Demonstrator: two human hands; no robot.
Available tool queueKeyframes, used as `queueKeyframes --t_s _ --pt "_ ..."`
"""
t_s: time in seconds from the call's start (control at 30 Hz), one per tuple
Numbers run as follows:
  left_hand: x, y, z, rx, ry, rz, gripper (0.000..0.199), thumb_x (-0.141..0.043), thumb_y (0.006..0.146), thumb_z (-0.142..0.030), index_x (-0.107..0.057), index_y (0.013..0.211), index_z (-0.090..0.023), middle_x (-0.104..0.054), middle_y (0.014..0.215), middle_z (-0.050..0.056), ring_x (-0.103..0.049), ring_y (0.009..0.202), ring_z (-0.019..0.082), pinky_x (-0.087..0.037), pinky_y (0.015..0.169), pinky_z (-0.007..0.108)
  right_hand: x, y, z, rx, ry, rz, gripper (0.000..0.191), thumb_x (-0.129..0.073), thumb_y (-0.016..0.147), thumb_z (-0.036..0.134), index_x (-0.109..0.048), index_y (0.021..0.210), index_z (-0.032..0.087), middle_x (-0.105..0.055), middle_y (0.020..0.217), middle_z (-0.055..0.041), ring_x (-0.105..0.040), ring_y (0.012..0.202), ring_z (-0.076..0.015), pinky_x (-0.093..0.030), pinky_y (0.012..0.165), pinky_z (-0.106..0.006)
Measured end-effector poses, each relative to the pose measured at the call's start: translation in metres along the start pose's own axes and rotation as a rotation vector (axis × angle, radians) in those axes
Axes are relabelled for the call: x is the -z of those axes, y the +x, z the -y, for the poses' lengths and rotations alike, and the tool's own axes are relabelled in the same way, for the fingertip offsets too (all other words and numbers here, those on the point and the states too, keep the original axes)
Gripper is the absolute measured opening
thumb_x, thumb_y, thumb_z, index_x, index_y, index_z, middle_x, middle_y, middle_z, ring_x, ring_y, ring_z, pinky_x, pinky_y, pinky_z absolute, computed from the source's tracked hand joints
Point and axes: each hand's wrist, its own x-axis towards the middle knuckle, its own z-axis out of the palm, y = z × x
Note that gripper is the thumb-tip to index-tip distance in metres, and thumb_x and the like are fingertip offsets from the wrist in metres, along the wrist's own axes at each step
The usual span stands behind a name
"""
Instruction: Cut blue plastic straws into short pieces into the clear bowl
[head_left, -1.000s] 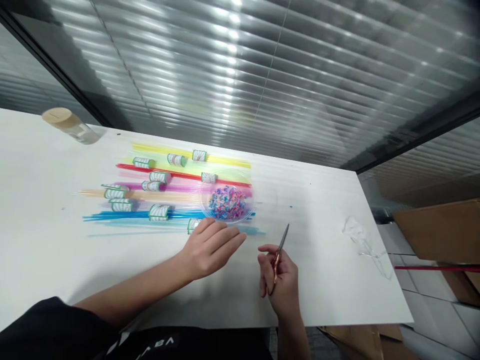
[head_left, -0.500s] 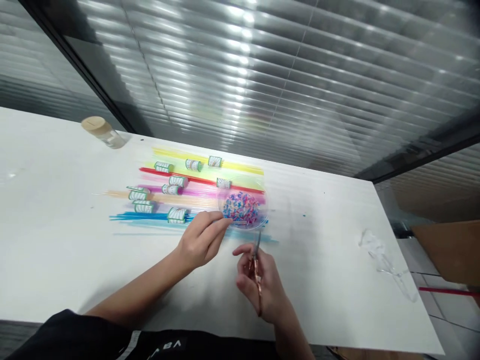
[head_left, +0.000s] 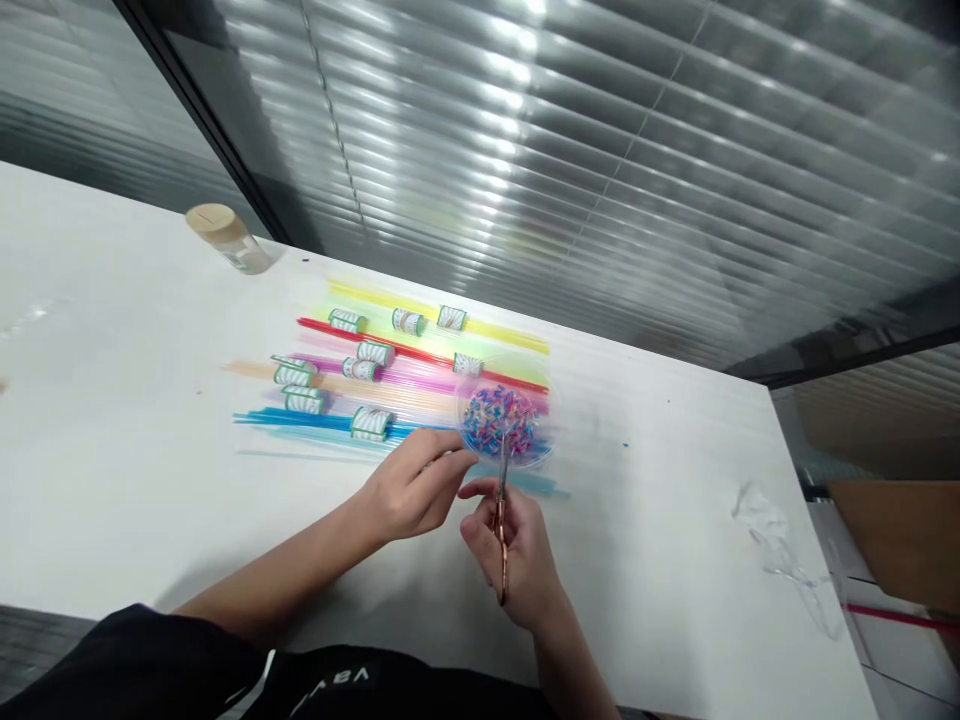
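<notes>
Scissors with copper-coloured handles (head_left: 501, 540) are gripped in my right hand (head_left: 523, 555). Their blades point away from me, over the near rim of a clear round bowl (head_left: 553, 440). Small cut pieces (head_left: 499, 418), mostly blue, pink and orange, lie in that bowl. My left hand (head_left: 412, 485) is closed in a pinch at the bowl's near left side. A thin plastic straw showed between its fingertips a moment ago; now it can hardly be made out. Thin blue straws (head_left: 277, 418) lie just beyond this hand.
Bundles of yellow straws (head_left: 367, 292), red straws (head_left: 420, 350) and other colours lie across the white table (head_left: 637, 580), with several curled paper labels (head_left: 372, 423). A jar with a tan lid (head_left: 216, 222) stands back left. Crumpled clear plastic (head_left: 780, 550) lies right.
The scissors have swung left and forward, so the blades now reach over the bowl. My left hand has stayed beside the bowl. The whole view has shifted slightly.
</notes>
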Motion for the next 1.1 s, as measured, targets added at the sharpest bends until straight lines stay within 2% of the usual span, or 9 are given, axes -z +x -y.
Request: queueKeyframes --t_s 0.3,0.43,0.53,0.77,1.1 --pt "-0.0004 0.0002 0.0008 -0.045 0.004 0.025 0.027 -0.048 0.085 -0.002 -0.058 0.108 -0.01 -0.061 0.091 0.01 -0.057 0.078 0.017 -0.051 0.066 0.028 0.0006 0.0005 0.0017 0.013 0.004 -0.02 0.034 -0.066 0.087 0.047 -0.058 0.097 0.016 -0.04 0.052 0.0101 -0.032 0.043 -0.0069 -0.025 0.042 -0.021" --pt "0.0003 0.0002 -0.0004 -0.031 0.005 0.029 0.03 -0.046 0.086 -0.001 -0.058 0.111 -0.012 -0.063 0.093 0.011 -0.06 0.081 0.018 -0.053 0.067 0.028 -0.0009 0.0009 -0.0004 -0.051 0.024 -0.033 0.033 -0.063 0.089 0.05 -0.058 0.092 0.017 -0.038 0.049 0.0112 -0.029 0.037 -0.0059 -0.022 0.038 -0.02" --pt "0.0001 -0.0007 -0.0013 -0.004 0.005 0.034 0.032 -0.046 0.086 0.0 -0.057 0.113 -0.012 -0.064 0.095 0.012 -0.061 0.085 0.019 -0.055 0.071 0.029 -0.001 -0.0005 -0.0036 -0.06 0.023 -0.053 0.037 -0.059 0.091 0.054 -0.058 0.094 0.017 -0.039 0.05 0.0105 -0.029 0.035 -0.0054 -0.022 0.035 -0.02" --pt "-0.0034 -0.0033 -0.0008 0.05 -0.012 -0.002 0.031 -0.049 0.088 -0.003 -0.055 0.115 -0.015 -0.065 0.099 0.011 -0.063 0.089 0.018 -0.056 0.075 0.029 0.0025 -0.005 -0.0065 -0.016 0.027 0.032 0.042 -0.064 0.085 0.056 -0.056 0.099 0.017 -0.042 0.057 0.0088 -0.035 0.039 -0.0057 -0.026 0.037 -0.019" --pt "-0.0049 -0.0011 0.0 -0.022 -0.116 0.055 0.034 -0.047 0.086 0.002 -0.052 0.117 -0.011 -0.066 0.094 0.012 -0.062 0.091 0.018 -0.056 0.074 0.029 0.0005 -0.0023 -0.0043 -0.003 0.004 0.037 0.04 -0.065 0.085 0.054 -0.058 0.095 0.017 -0.041 0.053 0.0098 -0.033 0.039 -0.0062 -0.024 0.04 -0.021"
